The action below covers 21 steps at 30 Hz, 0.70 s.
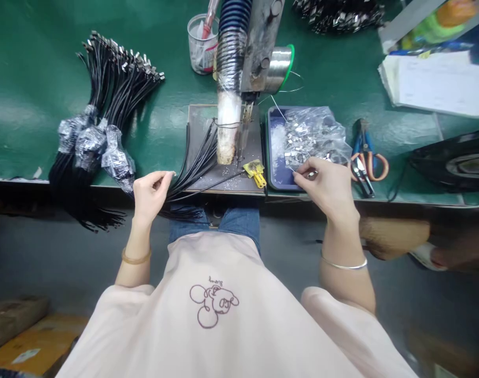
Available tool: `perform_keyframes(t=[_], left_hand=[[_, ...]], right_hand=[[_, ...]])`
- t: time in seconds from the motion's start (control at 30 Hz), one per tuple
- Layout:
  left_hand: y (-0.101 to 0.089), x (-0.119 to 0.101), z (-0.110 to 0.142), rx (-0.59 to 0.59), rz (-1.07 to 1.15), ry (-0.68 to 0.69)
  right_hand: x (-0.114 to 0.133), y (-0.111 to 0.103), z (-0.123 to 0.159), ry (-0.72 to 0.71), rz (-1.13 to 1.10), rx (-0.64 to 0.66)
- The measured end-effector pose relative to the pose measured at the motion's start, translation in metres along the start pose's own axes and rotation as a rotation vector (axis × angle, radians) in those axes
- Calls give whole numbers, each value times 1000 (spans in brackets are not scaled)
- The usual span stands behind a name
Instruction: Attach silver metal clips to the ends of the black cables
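My left hand is closed in a pinch at the bench edge, left of a fan of thin black cables. A tiny pale tip shows at its fingertips, too small to name. Over the front right of a blue tray, my right hand pinches thumb and forefinger together; a thin bright sliver shows there, but I cannot tell what it is. Small metal connectors in a clear plastic bag lie in the tray beside that hand. A yellow clip-like piece rests on the dark board between my hands.
A wrapped hose and metal bracket stand over the board, beside a solder spool. Bundled cables lie left. A cup stands behind; pliers, papers and a black device sit right.
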<state>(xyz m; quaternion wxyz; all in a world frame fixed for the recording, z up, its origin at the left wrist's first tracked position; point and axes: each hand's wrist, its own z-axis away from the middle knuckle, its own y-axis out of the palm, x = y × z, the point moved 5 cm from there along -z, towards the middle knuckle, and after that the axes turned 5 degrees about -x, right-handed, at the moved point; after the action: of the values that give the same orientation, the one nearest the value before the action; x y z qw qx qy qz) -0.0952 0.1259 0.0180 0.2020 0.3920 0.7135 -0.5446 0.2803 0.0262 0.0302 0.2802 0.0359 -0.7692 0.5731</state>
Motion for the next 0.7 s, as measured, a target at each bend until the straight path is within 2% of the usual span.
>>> perform_keyframes(t=[0.17,0.27,0.37,0.47,0.6,0.7], left_hand=[[18,-27,8,-46,-147,253],[35,-43,15,-97,-202,419],[54,-52,20,-45,-245,522],[65,-53,18,-3,-313,509],[72,-49,7,-14,-328,453],[75,-46,-6,-36,-294,360]], right_hand=[[4,-2,2,-33,-108,-2],[4,-4,2,-76,-92,-22],[-1,-10,2,-81,-77,-70],[-1,-11,1,-94,-85,-26],[7,-3,-6,-182,-98,151],[14,2,-11,-235,-39,233]])
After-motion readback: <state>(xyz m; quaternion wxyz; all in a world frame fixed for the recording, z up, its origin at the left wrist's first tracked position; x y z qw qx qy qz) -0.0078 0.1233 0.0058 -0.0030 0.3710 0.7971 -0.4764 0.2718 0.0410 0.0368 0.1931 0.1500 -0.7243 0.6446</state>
